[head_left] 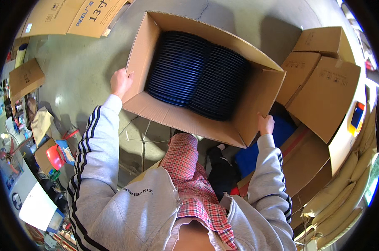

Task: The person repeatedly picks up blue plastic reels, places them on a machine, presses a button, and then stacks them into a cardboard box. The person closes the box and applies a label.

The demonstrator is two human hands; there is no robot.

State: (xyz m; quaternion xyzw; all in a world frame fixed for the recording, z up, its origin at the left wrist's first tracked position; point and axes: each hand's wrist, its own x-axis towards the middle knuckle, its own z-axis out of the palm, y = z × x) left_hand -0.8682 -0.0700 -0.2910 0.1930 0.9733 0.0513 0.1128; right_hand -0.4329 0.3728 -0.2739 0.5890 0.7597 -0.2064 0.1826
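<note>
A large open cardboard box [179, 119] is in front of me, its top flaps up. Inside stand two rows of thin black round-edged pieces [177, 69], packed side by side like discs; their exact kind I cannot make out. My left hand [121, 83] is closed on the edge of the box's left flap. On the other side, my right hand [265, 124] grips the flap edge at the lower right corner. The box's underside is hidden, so I cannot tell whether it rests on anything.
Brown cartons [323, 83] are stacked at the right, beside a blue item [264, 152]. More cardboard [68, 16] is at the far left. A cluttered bench [24, 184] with a red item [54, 157] runs along the left. Filled sacks [340, 196] line the lower right.
</note>
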